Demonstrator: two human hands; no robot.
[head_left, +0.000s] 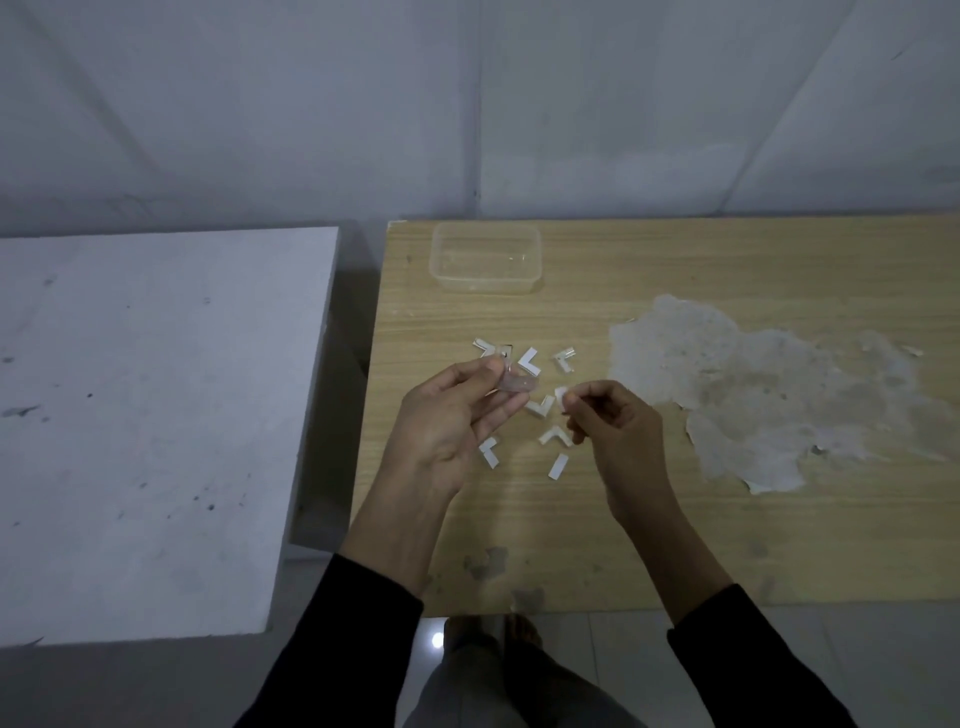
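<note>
**Both hands pinching above the table**

Your left hand (447, 415) pinches a small clear piece (517, 385) between thumb and fingertips, above the wooden table (675, 545). Your right hand (618, 431), just to its right, pinches a tiny white scrap (562, 395). White corner pieces (529, 360) lie scattered beneath. A clear tub (485, 265) stands farther off.

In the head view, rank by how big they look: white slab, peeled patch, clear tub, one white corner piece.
1. white slab
2. peeled patch
3. clear tub, though it sits far back
4. corner piece
</note>
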